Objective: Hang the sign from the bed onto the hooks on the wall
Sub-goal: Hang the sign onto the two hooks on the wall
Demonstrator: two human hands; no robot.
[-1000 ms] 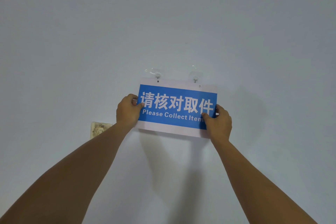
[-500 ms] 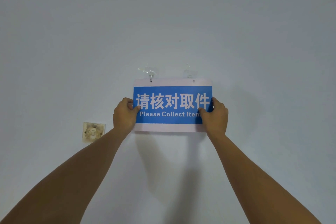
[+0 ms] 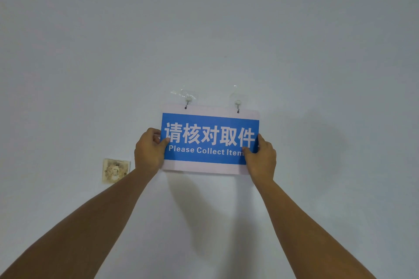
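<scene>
A blue sign (image 3: 209,142) with white Chinese characters, the words "Please Collect Item" and a white border lies flat against the pale wall. Two clear adhesive hooks are stuck to the wall above it: the left hook (image 3: 187,99) and the right hook (image 3: 237,104). Each hook's metal prong passes through a small hole in the sign's top border. My left hand (image 3: 148,150) pinches the sign's left edge, thumb on the front. Gripping the right edge is my right hand (image 3: 260,156), which hides the end of the English line.
A stained, yellowed wall switch plate (image 3: 115,170) sits low to the left of the sign, close beside my left forearm. The rest of the view is bare pale wall, with the sign's and arms' shadows below.
The sign has tilted slightly and dropped a little, so both hook prongs now sit in the holes of its top border. Both hands have kept their grip on its edges.
</scene>
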